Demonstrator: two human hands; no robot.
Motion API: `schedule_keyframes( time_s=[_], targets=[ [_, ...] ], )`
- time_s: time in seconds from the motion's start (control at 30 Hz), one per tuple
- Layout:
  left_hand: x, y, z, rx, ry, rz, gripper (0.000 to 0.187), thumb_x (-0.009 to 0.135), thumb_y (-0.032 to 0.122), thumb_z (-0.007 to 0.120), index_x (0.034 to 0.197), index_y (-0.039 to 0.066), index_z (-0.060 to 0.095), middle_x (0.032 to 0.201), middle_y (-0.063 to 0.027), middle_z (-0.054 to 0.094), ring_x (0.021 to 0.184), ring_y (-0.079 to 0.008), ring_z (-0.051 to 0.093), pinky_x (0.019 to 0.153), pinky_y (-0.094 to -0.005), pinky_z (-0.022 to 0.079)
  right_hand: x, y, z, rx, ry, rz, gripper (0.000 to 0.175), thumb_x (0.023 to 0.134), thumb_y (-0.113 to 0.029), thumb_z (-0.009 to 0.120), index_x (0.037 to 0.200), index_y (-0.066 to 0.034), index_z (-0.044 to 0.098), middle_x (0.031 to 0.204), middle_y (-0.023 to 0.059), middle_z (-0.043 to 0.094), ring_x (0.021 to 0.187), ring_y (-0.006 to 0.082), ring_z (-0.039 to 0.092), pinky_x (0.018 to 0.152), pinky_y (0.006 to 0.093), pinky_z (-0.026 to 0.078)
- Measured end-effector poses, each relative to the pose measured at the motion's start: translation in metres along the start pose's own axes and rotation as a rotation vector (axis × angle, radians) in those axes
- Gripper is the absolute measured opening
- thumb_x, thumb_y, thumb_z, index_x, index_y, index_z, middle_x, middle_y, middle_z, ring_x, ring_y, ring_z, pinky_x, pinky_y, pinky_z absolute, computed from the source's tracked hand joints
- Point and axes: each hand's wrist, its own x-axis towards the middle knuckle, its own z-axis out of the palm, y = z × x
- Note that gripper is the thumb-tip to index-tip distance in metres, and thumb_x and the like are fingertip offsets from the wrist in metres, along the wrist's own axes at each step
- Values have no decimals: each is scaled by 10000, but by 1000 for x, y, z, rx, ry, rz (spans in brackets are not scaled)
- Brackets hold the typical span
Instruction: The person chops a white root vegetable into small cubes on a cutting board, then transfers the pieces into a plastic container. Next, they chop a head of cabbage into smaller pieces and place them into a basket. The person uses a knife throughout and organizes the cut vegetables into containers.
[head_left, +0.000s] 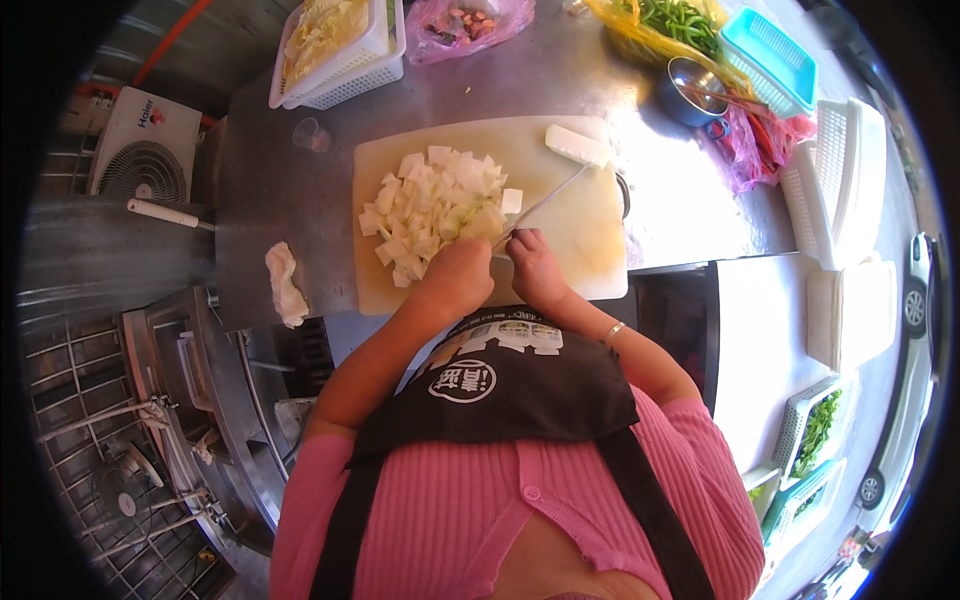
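Observation:
A large pale cutting board (574, 255) lies in front of me on a metal table. On its left half is a heap of chopped white and pale green vegetable pieces (435, 199). My right hand (538, 270) is closed on a knife (551, 195), whose thin blade slants away to the upper right, seen nearly edge-on. Its handle is mostly hidden by the fingers. My left hand (459, 276) is curled at the heap's near edge, close beside the blade; what its fingers hold is hidden. A longer uncut white vegetable piece (576, 145) lies by the board's far right corner.
Left of the board are a clear cup (310, 135) and a crumpled white cloth (285, 285). Stacked white baskets (345, 90) and a pink plastic bag (427, 45) stand behind. At the far right are a metal bowl (694, 94), a turquoise basket (772, 64) and white baskets (836, 180).

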Motion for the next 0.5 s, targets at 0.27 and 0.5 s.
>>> schedule_keyframes(
  time_s=[0.27,0.5],
  targets=[
    [4,2,14,26,59,-15,102,704,-1,556,783,-47,600,793,-289,635,800,-455,630,734,-506,502,-3,-1,-5,67,-19,29,240,653,100,511,868,4,559,946,174,549,897,386,508,786,430,464],
    [-6,9,0,3,38,40,123,708,-8,553,803,-51,616,811,-290,636,800,-458,628,727,-506,502,-4,0,0,68,10,37,244,647,108,513,862,0,554,926,172,546,896,389,506,784,435,463]
  ],
)
